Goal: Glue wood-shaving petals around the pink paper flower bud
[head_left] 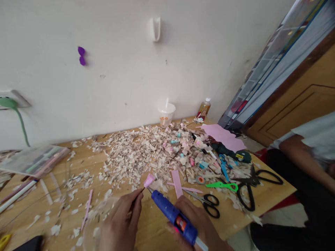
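Note:
My left hand (123, 216) pinches a thin dark stem that carries a small pink paper flower (149, 180) at its tip. Wrapped around a blue hot glue gun (170, 212) is my right hand (196, 218); a white glue stick sticks out of its rear end. The gun's nozzle meets or nearly meets the base of the flower; I cannot tell which. Just beyond the gun lie a pink paper strip (177, 184) and small black-handled scissors (206, 201). A roll of tape (200, 179) sits to their upper right.
Pale dried petals or shavings (133, 153) cover much of the table. Green scissors (222, 185), large black scissors (251, 184) and pink paper (222, 137) lie at right. A plastic cup (166, 115) and bottle (204, 108) stand by the wall. Another person's arm (300, 157) is at far right.

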A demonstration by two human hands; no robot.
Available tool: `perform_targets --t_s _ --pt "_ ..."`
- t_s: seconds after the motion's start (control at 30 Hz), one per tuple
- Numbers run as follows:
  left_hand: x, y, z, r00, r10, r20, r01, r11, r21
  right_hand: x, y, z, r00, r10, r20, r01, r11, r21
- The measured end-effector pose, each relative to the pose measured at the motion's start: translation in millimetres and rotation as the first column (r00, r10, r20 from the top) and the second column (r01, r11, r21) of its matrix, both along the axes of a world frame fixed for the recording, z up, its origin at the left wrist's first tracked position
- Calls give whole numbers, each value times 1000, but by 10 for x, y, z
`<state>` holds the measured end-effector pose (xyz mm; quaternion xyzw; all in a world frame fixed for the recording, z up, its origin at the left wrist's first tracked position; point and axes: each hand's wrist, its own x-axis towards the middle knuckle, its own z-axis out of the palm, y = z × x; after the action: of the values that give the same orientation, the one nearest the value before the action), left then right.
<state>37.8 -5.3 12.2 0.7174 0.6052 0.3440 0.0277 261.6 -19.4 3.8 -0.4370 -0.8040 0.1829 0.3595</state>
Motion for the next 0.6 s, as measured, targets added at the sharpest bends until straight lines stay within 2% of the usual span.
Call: perform_targets --t_s 0.37,0.5,0.6 --pt "-7 2 -34 1000 4 22 -4 1000 -3 -7 -14 -70 1000 -4 11 4 999 -53" --pt "-18 -9 -43 1000 3 15 -3 1000 -5 -18 -14 -93 1000 5 -11 -5 1000 -8" --pt "-25 -17 -57 1000 -6 23 6 1000 -10 -17 -16 -90 1000 13 -9 -13 1000 -20"
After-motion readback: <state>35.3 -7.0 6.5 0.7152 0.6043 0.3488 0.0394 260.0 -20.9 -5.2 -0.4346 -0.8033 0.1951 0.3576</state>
